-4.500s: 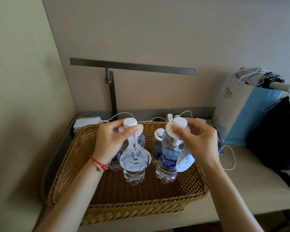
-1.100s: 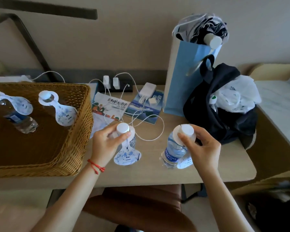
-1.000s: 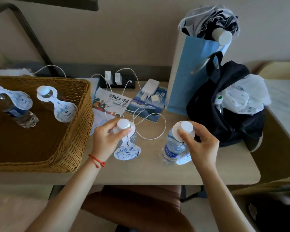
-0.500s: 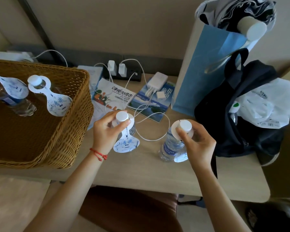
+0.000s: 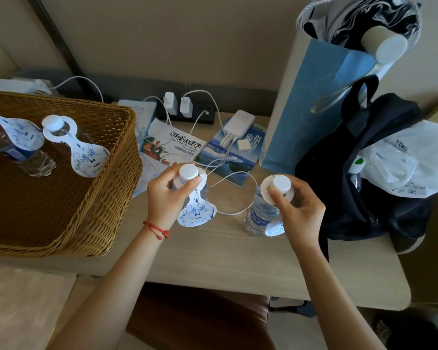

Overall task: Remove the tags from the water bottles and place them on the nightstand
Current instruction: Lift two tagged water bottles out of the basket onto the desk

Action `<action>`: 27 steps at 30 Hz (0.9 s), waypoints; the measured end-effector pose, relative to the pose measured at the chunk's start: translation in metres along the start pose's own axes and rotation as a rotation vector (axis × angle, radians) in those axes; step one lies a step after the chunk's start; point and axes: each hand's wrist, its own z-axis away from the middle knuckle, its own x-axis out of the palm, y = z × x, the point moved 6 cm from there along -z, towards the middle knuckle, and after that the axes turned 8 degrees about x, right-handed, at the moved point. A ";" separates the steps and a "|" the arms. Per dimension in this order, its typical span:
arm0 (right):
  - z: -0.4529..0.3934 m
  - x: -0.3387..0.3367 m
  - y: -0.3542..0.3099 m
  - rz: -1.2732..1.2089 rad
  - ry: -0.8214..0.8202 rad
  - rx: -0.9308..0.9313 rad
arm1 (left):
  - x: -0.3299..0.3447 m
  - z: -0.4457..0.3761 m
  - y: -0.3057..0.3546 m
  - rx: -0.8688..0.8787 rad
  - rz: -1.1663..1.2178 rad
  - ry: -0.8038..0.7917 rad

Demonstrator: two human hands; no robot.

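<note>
2 bottles stand upright on the desk, 1 gripped by each hand at the neck, just below the white cap. The left hand wraps thumb and fingers narrowly around the left bottle, whose paper tag hangs from the neck and fans out toward the person, printed face up. The right hand closes the same way on the right bottle; its tag drops down the near side, mostly hidden behind the palm, with the round collar ringing the cap. Holding high at the neck looks sensible: it steadies each bottle and puts fingertips right at the collar, which I judge must lift up over the cap. Both bottles have their long axis vertical, caps pointing up toward the camera. 2 more tagged bottles wait in the wicker basket to the left, leaning slightly. Charger cables loop between the 2 held bottles and could snag.
</note>
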 end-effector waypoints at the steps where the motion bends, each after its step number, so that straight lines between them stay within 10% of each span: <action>1: 0.000 0.000 0.001 -0.005 0.003 0.005 | 0.000 0.001 0.000 -0.005 0.004 -0.002; 20: 0.015 -0.009 -0.017 0.021 -0.039 0.056 | -0.016 0.017 0.013 -0.110 0.049 0.005; 27: 0.038 -0.017 -0.039 0.206 -0.067 -0.185 | -0.028 0.040 0.037 0.018 -0.251 -0.072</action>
